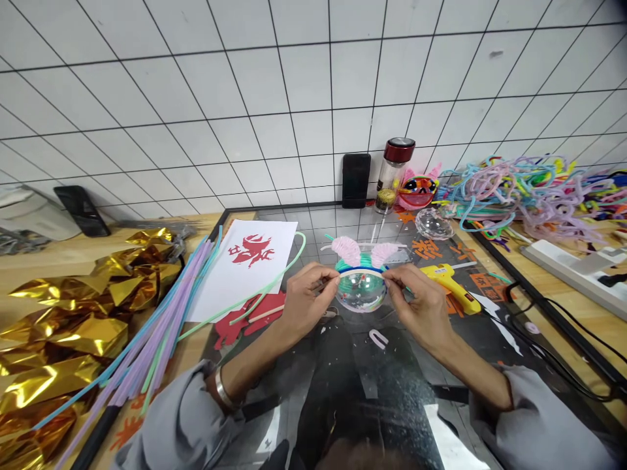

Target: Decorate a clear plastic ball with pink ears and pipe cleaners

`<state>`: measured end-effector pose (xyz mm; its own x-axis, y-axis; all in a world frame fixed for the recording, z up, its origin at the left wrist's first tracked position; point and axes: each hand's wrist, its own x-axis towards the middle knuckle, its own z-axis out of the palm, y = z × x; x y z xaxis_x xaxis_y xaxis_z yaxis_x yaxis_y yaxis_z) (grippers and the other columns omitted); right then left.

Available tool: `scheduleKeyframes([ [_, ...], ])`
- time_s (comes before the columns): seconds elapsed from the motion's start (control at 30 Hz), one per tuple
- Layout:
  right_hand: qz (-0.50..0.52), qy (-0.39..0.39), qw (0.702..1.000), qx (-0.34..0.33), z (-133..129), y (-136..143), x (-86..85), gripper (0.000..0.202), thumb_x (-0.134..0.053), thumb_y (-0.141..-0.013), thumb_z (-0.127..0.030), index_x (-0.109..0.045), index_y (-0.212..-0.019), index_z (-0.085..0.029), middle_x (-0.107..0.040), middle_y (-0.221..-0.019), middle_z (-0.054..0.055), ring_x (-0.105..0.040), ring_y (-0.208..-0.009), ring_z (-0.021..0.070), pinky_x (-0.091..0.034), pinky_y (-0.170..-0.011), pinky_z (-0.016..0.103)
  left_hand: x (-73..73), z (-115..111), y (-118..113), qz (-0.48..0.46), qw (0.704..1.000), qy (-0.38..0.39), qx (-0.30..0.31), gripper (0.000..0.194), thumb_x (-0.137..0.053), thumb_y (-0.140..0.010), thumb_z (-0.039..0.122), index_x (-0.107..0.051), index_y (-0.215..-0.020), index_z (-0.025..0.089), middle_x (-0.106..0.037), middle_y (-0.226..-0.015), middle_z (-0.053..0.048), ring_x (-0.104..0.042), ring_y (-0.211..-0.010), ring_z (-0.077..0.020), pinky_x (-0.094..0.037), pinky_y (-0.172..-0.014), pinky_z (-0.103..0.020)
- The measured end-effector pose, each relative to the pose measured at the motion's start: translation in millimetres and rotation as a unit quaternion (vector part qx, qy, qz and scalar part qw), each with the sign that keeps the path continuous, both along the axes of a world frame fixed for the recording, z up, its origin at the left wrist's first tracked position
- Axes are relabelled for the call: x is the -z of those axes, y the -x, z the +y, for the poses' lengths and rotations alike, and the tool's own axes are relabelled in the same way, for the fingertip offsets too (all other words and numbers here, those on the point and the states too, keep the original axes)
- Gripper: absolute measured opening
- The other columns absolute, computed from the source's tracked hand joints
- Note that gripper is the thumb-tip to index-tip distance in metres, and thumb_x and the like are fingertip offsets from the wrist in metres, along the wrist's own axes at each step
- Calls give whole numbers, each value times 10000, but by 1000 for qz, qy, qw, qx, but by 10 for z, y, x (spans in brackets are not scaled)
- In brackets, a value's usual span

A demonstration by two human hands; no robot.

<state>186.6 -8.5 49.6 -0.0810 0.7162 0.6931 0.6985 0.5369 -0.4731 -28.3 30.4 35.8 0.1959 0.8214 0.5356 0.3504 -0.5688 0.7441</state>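
Note:
A clear round ball sits on the dark glossy mat in the middle, its upper part covered in green, with a blue band and two fuzzy pink ears on top. A thin cream strip curves across its front below the blue band. My left hand pinches the strip's left end, and my right hand pinches its right end, both close against the ball's sides. A small pink bent piece lies on the mat in front.
A yellow glue gun lies right of my right hand, its cable running right. White paper and pipe cleaners are at left, beside gold foil. Behind stand a phone and a bottle; a tangled pile is back right.

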Motion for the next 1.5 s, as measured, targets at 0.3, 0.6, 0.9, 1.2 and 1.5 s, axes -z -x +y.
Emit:
scheduleKeyframes([
  [0.3,4,6,1000,-1,-6,0,7,165,-525,-903,-104,-651,-896,-210,-684,-800,37,-662,-744,174,-523,-678,300,-22,-7,8,20,1000,-19,-6,122,-608,-871,157,-683,-777,179,-672,-758,-21,-630,-693,-117,-499,-593,-201],
  [0.6,-11,-12,1000,-3,-10,5,1,175,-521,-901,-65,-642,-894,-192,-670,-792,35,-653,-747,159,-515,-689,279,-34,-5,13,33,999,-26,-10,128,-595,-873,164,-683,-781,180,-678,-757,-20,-630,-701,-120,-491,-590,-197],
  [0.9,-12,2,1000,-3,-16,4,5,172,-522,-910,-80,-651,-898,-193,-661,-794,35,-652,-746,159,-515,-666,274,-62,-15,21,42,999,-19,-12,133,-592,-873,168,-685,-779,177,-687,-754,-22,-627,-694,-122,-472,-585,-204],
  [1.2,-16,-3,1000,0,-7,9,27,171,-521,-912,-78,-647,-900,-192,-669,-804,38,-650,-760,156,-516,-680,272,-84,-20,26,47,999,-25,-10,129,-594,-862,143,-673,-763,168,-676,-723,-15,-608,-676,-111,-450,-577,-188],
  [1.5,-23,-8,1000,4,-11,10,8,166,-527,-905,-74,-648,-902,-187,-667,-794,36,-657,-749,156,-513,-659,267,-66,-6,23,46,998,-39,-12,123,-595,-865,152,-677,-774,168,-679,-729,-14,-608,-670,-110,-445,-564,-192],
])
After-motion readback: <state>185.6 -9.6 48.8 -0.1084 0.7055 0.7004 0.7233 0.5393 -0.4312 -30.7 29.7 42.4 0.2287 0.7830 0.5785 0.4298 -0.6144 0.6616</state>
